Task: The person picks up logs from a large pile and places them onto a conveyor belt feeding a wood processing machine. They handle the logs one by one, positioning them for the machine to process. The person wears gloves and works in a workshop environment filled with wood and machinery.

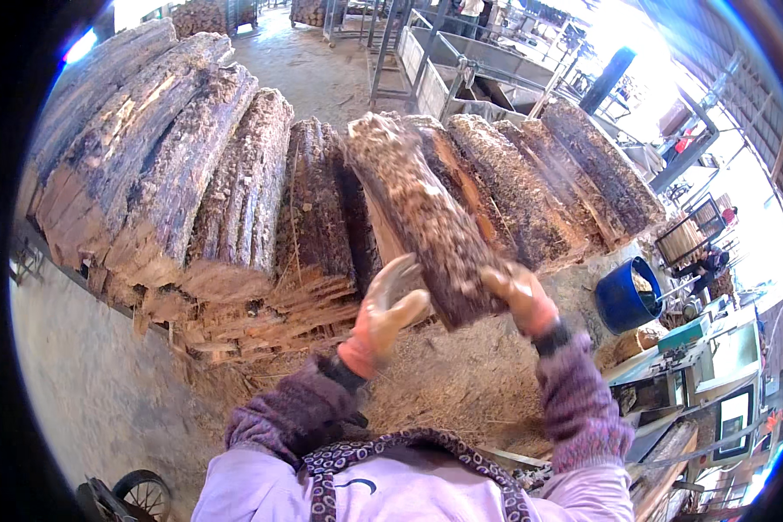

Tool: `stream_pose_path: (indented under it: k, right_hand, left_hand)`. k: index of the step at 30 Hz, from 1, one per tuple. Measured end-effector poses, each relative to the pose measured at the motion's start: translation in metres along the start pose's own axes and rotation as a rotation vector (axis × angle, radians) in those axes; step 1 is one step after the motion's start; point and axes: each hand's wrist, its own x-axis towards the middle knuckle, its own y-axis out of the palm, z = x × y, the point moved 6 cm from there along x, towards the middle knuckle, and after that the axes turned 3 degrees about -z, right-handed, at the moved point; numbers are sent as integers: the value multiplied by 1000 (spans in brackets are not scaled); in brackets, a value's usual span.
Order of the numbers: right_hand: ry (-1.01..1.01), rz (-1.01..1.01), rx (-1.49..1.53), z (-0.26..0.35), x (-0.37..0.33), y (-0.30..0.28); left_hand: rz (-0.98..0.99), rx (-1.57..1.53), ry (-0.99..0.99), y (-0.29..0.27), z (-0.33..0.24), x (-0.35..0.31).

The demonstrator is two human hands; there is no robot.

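Note:
A thick bark-covered wood slab [422, 213] lies tilted in front of me, its far end among the stacked slabs and its near end raised and smeared by motion. My right hand [520, 296], in a cream glove with an orange cuff, is closed on the slab's near right corner. Beside the near left edge is my left hand [383, 315], gloved alike, fingers stretched out and thumb apart. Whether its fingertips touch the slab, I cannot tell. Under and around the slab is a stack of rough slabs [235, 183], laid side by side with ragged near ends.
A blue barrel [622, 296] stands to the right, near machinery [713, 348]. Behind the stack are a metal-framed bin [470, 70] and a post [383, 56]. Wood debris [461, 383] covers the ground before me. A wheel [143, 496] shows at lower left. People work far off.

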Motion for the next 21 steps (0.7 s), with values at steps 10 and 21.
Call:
stream_pose_path:
  k: [10,21]
  right_hand:
    - [181,-331,52,-66,-320,48]
    - [9,-909,210,-45,-541,47]
  left_hand:
    - [437,-552,-157,-22,145,-74]
    - [891,-464,-288,303,98,-306]
